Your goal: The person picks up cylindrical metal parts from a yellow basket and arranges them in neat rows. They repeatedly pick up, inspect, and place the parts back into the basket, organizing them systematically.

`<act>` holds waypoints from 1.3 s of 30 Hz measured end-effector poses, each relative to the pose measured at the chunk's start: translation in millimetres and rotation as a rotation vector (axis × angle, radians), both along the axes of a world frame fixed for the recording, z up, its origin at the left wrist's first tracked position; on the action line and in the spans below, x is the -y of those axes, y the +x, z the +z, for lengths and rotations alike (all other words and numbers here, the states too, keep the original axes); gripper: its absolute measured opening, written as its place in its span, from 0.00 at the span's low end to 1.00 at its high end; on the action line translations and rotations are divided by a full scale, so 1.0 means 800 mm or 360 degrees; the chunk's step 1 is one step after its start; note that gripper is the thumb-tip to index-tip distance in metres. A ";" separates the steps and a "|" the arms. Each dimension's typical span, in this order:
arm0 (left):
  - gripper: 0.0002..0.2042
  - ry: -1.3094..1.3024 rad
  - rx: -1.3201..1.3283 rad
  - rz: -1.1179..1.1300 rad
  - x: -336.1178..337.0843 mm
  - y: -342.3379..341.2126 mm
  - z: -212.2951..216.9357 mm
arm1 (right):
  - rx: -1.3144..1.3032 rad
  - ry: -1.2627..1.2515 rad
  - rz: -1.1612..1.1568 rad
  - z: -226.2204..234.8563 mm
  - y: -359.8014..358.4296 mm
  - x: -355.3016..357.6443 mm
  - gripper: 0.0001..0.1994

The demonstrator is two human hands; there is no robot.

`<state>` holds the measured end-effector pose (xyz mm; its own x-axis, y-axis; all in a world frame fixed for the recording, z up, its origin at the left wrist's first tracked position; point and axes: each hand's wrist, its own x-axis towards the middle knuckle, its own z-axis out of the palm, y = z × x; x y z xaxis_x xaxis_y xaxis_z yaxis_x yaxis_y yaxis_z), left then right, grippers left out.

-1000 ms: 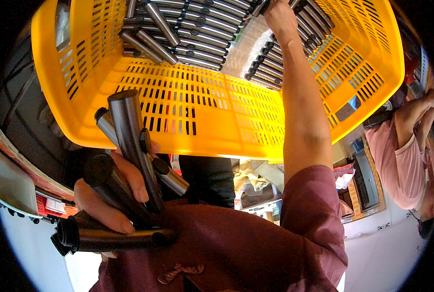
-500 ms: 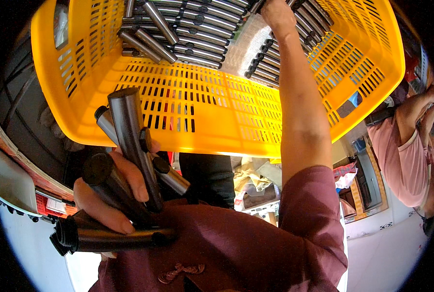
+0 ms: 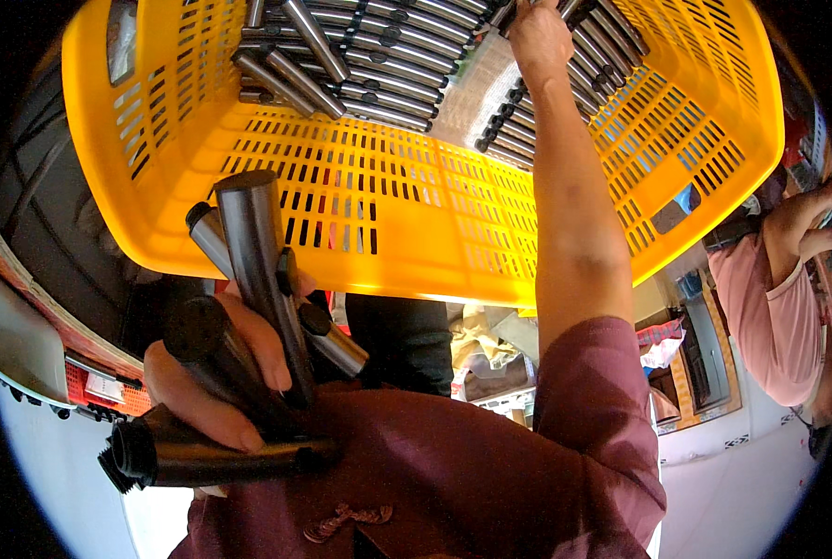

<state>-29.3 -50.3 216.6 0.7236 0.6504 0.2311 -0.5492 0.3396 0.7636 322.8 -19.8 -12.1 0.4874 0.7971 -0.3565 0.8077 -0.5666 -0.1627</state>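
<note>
Several dark metal tubes point(image 3: 253, 252), some with black threaded ends, fan out from my left hand point(image 3: 215, 391). Its fingers are wrapped round and between them, close to my chest. My right hand point(image 3: 539, 45) reaches over the near wall of a yellow slotted plastic basket point(image 3: 453, 219), its fingers bent and partly cut off by the upper edge. A dark tube end shows beside those fingers, seemingly in their grip. Inside the basket, more metal tubes point(image 3: 397, 65) lie in rows, and a few rest loosely across the left ones. A pale sheet point(image 3: 472, 102) shows between the rows.
On the right, another person in a pink top point(image 3: 761, 312) sits with arms bent. Dark curved bars point(image 3: 38, 168) stand at the left. Beyond the basket's near rim are a red plastic crate point(image 3: 122, 399) and a crumpled yellowish cloth point(image 3: 481, 337).
The basket and its tubes appear shifted slightly right and down in the view. My left hand still holds its tubes; my right hand stays over the rows, with little movement.
</note>
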 end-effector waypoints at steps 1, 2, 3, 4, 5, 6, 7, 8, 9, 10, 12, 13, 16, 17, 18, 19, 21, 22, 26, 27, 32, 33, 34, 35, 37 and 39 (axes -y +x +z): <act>0.17 -0.0025 0.0038 -0.0025 -0.001 -0.003 -0.011 | 0.0053 0.0004 0.0016 -0.004 0.013 0.006 0.22; 0.17 -0.0008 0.0106 -0.0032 -0.002 -0.002 -0.020 | 0.0105 -0.0041 0.0018 -0.005 0.027 0.012 0.22; 0.17 -0.0059 0.0024 -0.0020 0.003 -0.004 -0.004 | 0.0061 -0.0072 0.0075 -0.007 0.022 0.003 0.22; 0.17 -0.0115 -0.0053 -0.0011 0.006 -0.005 0.012 | 0.0021 -0.0105 0.0127 -0.010 0.018 -0.005 0.23; 0.17 -0.0095 -0.0062 -0.0019 0.006 -0.005 0.011 | 0.0038 -0.0106 0.0126 -0.014 0.023 -0.008 0.23; 0.17 -0.0099 -0.0063 -0.0024 0.007 -0.005 0.011 | 0.0056 -0.0108 0.0122 -0.018 0.028 -0.011 0.24; 0.17 -0.0091 -0.0059 -0.0026 0.005 -0.003 0.010 | 0.0075 -0.0111 0.0116 -0.021 0.031 -0.012 0.25; 0.17 -0.0084 -0.0053 -0.0024 0.004 -0.001 0.009 | 0.0072 -0.0093 0.0108 -0.017 0.026 -0.011 0.26; 0.17 -0.0083 -0.0054 -0.0022 0.004 -0.001 0.008 | 0.0069 -0.0075 0.0100 -0.011 0.018 -0.008 0.27; 0.17 -0.0081 -0.0054 -0.0019 0.004 0.000 0.008 | 0.0064 -0.0057 0.0092 -0.006 0.011 -0.006 0.29; 0.17 -0.0077 -0.0054 -0.0017 0.004 0.000 0.006 | 0.0047 -0.0079 0.0082 -0.007 0.006 0.000 0.30; 0.17 -0.0077 -0.0059 -0.0013 0.004 0.001 0.008 | 0.0035 -0.0089 0.0080 -0.007 0.004 0.001 0.30; 0.18 -0.0076 -0.0078 -0.0012 0.007 -0.001 0.014 | 0.0001 -0.0092 0.0093 -0.014 0.006 -0.004 0.30; 0.18 -0.0084 -0.0050 -0.0032 0.006 -0.002 0.008 | 0.0011 -0.0106 0.0067 -0.014 0.012 -0.001 0.30; 0.18 -0.0085 -0.0027 -0.0053 0.004 -0.003 0.002 | 0.0026 -0.0129 0.0042 -0.014 0.018 0.001 0.30; 0.18 -0.0091 -0.0002 -0.0074 0.002 -0.001 -0.007 | 0.0044 -0.0153 0.0014 -0.012 0.025 0.005 0.30; 0.18 -0.0095 -0.0021 -0.0066 0.004 -0.001 0.004 | 0.0037 -0.0149 0.0058 -0.011 0.028 0.005 0.30; 0.18 -0.0087 -0.0068 -0.0037 0.006 0.001 0.018 | 0.0010 -0.0120 0.0129 -0.012 0.028 0.003 0.31; 0.18 -0.0074 -0.0043 -0.0028 0.008 -0.001 0.016 | -0.0047 0.0119 0.0175 -0.009 0.047 0.021 0.34; 0.18 -0.0075 -0.0020 -0.0041 0.009 0.000 0.010 | -0.0048 0.0130 0.0127 -0.007 0.052 0.028 0.35; 0.18 -0.0072 0.0033 -0.0043 0.009 0.009 0.001 | -0.0230 -0.0058 0.0122 -0.003 0.037 0.030 0.37; 0.18 -0.0075 0.0050 -0.0033 0.008 0.009 0.003 | -0.0221 -0.0050 0.0096 -0.003 0.032 0.024 0.37; 0.18 -0.0020 0.0061 0.0004 0.007 0.007 0.007 | -0.0213 -0.0043 0.0069 -0.004 0.026 0.019 0.36; 0.18 0.0109 0.0098 0.0108 0.011 0.003 0.010 | -0.0196 -0.0032 0.0051 -0.005 0.020 0.015 0.36; 0.18 0.1401 -0.0564 0.0968 0.034 -0.021 0.001 | -0.0140 -0.0038 -0.0003 -0.006 0.022 0.017 0.36; 0.18 0.1082 -0.0465 0.0719 0.023 -0.013 0.003 | -0.0119 0.0017 -0.0041 -0.012 0.021 0.024 0.36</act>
<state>-39.9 -68.6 219.1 0.5203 0.6779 0.5193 -0.2718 -0.4450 0.8533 339.4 -39.2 -21.7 0.4798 0.7888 -0.3842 0.7784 -0.5847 -0.2285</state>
